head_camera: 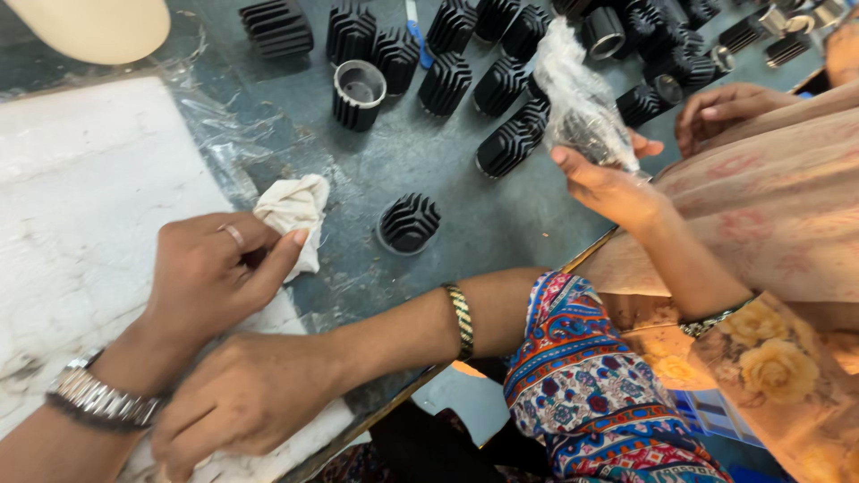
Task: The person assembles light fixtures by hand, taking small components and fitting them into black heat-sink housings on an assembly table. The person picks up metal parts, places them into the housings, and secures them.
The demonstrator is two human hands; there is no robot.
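Left hand (210, 273): wears a metal watch and a ring; grip closed, thumb and fingers pinching the near edge of a crumpled cream cloth (293, 215) that lies on the desk (501, 219), just right of a white sheet (80, 206).

Right hand (246, 402): wears a gold bangle; lies palm down on the near edge of the white sheet, fingers curled. Nothing shows in its grip, though the fingertips run toward the frame's bottom edge and are hard to make out; grip appears loosely closed and empty.

Black finned cylinder (409, 223): stands alone on the desk, just right of the cloth, open end down or up not clear.

Further finned cylinders (445, 82): a cluster at the far side, some lying, some upright; one upright piece (359, 93) shows a pale metal rim. The far right of the group is blurred and partly cut off.

Another person's hand (604, 183), at right: holds a clear plastic bag (582, 103) with a dark item inside, contents indistinct. That person's second hand (720, 112) rests farther right, partly behind a patterned sleeve.

Tan rounded object (94, 27): far left corner, cut off.
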